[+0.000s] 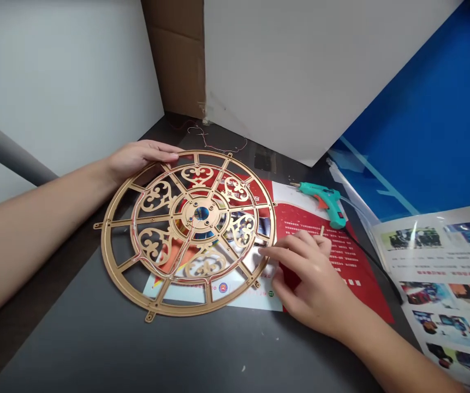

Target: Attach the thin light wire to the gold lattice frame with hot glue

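Note:
A round gold-coloured openwork frame [158, 301] with spokes, scroll ornaments and a central hub is held slightly tilted above the table. My left hand [140, 158] grips its far left rim, fingers on top of the edge. Thin reddish wires [133, 229] run along the inner ring and some spokes. At the right rim is my right hand [306, 273], its index finger stretched towards the frame and the other fingers curled. The tip of a thin pale stick [322, 230] sticks up from those curled fingers; the rest of it is hidden.
A turquoise hot glue gun [325, 201] lies at the right with its black cord trailing. Beneath the frame is a red and white printed sheet [366, 295]. Loose thin wire [218, 148] lies behind. White panels [300, 65] and a picture poster [435, 262] border the dark table.

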{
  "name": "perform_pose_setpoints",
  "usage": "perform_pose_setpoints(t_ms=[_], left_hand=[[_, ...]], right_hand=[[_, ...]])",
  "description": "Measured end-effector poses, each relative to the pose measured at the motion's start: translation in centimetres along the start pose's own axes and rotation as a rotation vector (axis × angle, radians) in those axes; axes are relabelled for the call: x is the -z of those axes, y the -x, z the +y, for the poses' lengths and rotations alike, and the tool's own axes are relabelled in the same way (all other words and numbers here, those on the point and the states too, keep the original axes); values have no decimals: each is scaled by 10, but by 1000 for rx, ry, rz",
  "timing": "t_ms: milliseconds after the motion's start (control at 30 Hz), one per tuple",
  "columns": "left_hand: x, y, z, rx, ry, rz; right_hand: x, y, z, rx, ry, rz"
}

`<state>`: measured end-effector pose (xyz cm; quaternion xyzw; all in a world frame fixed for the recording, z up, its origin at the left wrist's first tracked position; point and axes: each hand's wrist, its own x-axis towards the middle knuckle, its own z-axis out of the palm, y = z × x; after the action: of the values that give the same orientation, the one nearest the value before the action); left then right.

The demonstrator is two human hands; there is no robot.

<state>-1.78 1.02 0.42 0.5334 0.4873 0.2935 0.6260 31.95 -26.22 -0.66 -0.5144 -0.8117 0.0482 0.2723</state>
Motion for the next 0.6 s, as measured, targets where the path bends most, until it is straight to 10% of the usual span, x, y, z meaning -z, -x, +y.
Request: perform_pose_setpoints(t_ms=[233,600], left_hand=[[-1,4,2,-90,125,-31],[5,1,1,-121,189,69]], right_hand=[[9,2,15,-164,124,308],[-2,2,10,-134,93,18]])
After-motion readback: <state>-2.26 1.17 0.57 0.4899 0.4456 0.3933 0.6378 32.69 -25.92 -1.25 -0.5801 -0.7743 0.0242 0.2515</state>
